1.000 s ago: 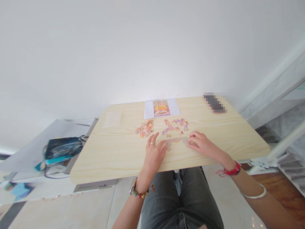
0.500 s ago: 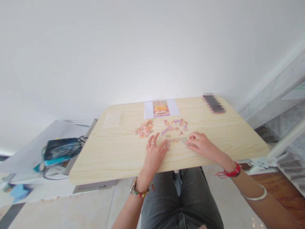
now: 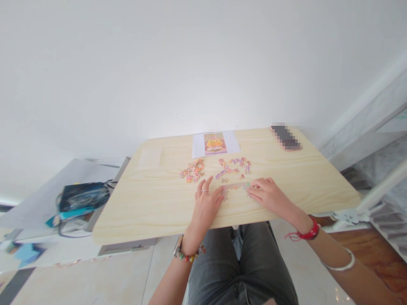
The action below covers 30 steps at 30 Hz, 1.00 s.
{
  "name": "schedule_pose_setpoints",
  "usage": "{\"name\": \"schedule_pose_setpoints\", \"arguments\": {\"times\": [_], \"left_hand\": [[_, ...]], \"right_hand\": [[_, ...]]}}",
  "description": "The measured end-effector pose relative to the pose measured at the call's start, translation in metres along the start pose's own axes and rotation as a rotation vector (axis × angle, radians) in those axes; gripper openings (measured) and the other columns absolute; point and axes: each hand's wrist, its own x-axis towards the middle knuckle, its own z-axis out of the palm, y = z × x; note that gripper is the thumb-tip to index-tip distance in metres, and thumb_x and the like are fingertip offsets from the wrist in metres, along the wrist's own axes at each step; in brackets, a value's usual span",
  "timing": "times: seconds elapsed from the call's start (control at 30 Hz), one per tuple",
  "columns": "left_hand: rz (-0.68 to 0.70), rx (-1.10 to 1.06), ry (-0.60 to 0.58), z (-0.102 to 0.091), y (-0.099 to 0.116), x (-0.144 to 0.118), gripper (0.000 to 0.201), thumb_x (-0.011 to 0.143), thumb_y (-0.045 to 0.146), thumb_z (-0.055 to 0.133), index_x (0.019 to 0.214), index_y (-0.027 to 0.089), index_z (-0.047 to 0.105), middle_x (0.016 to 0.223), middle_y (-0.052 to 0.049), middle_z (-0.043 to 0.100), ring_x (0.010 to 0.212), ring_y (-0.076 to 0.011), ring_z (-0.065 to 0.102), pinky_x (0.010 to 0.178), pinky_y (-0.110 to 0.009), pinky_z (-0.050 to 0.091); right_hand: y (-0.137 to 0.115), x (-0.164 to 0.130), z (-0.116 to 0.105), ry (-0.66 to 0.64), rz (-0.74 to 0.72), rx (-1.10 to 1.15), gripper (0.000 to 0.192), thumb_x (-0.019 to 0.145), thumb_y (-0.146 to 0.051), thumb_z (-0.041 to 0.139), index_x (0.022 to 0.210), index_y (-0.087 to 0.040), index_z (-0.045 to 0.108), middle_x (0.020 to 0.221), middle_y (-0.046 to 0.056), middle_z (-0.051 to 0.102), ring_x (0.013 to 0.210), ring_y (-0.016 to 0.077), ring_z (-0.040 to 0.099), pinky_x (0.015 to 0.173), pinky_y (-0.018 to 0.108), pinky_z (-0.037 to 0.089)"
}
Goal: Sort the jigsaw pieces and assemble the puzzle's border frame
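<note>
Near the table's front edge lies a partly joined jigsaw strip (image 3: 235, 186), pale pink with some yellow and green. My left hand (image 3: 206, 203) rests at its left end, fingers spread, the thumb and index tip touching the edge. At the right end, my right hand (image 3: 269, 195) has its fingers closed on a jigsaw piece mostly covered by the fingertips. Just beyond the strip are loose jigsaw pieces (image 3: 233, 166) in pink, purple and yellow. A denser pile of pieces (image 3: 192, 171) sits to the left, past my left fingertips.
A printed sheet with a yellow cartoon picture (image 3: 215, 144) lies at the back of the wooden table (image 3: 143, 212). A phone-like dark object, pixelated (image 3: 286, 137), is at the back right. A pale translucent sheet (image 3: 150, 158) lies back left. Left of the table sits a dark bag (image 3: 83, 197).
My right hand has shifted slightly left and down, its fingertips lower against the strip's right end. My left hand keeps its place.
</note>
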Motion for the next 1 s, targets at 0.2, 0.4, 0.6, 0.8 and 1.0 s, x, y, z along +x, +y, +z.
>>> {"name": "schedule_pose_setpoints", "arguments": {"times": [0.2,0.4,0.6,0.8,1.0], "left_hand": [[-0.013,-0.006,-0.007,0.001,0.0,0.0,0.024,0.08,0.022,0.059,0.102,0.027,0.065,0.132,-0.009,0.037,0.122,-0.0326,0.033,0.096,-0.052,0.039],[0.004,-0.003,0.012,0.001,0.0,0.001,0.024,0.08,0.022,0.058,0.103,0.026,0.065,0.131,-0.01,0.038,0.121,-0.0321,0.034,0.096,-0.052,0.04],[-0.001,-0.002,0.008,0.001,0.0,0.001,0.025,0.08,0.022,0.059,0.103,0.027,0.065,0.131,-0.01,0.038,0.121,-0.0326,0.035,0.094,-0.052,0.041],[0.003,-0.012,0.011,0.002,0.0,0.001,0.024,0.08,0.022,0.059,0.102,0.026,0.065,0.132,-0.009,0.039,0.122,-0.0313,0.034,0.095,-0.052,0.04],[0.0,-0.005,0.006,0.002,-0.002,0.002,0.024,0.08,0.023,0.059,0.102,0.027,0.065,0.132,-0.01,0.039,0.122,-0.0317,0.035,0.094,-0.052,0.041]], "right_hand": [[-0.001,0.0,-0.001,-0.027,-0.059,-0.105,0.017,0.088,-0.018,0.049,0.08,-0.018,0.064,0.085,0.005,0.06,0.083,0.0168,0.05,0.078,0.033,0.031],[-0.01,0.007,-0.012,-0.166,-0.103,-0.207,0.019,0.088,-0.012,0.045,0.079,-0.017,0.061,0.084,0.007,0.059,0.083,0.0195,0.049,0.074,0.034,0.031],[-0.016,0.013,-0.013,-0.206,-0.109,-0.213,0.019,0.087,-0.01,0.046,0.076,-0.015,0.06,0.085,0.007,0.059,0.082,0.0197,0.049,0.072,0.034,0.032],[-0.009,0.004,-0.001,-0.149,-0.051,-0.101,0.019,0.088,-0.012,0.045,0.079,-0.015,0.061,0.087,0.008,0.059,0.084,0.0186,0.052,0.076,0.034,0.034],[-0.002,-0.006,0.002,-0.054,0.049,0.053,0.02,0.088,-0.02,0.046,0.098,-0.018,0.062,0.099,0.01,0.059,0.092,0.0197,0.054,0.082,0.036,0.04]]}}
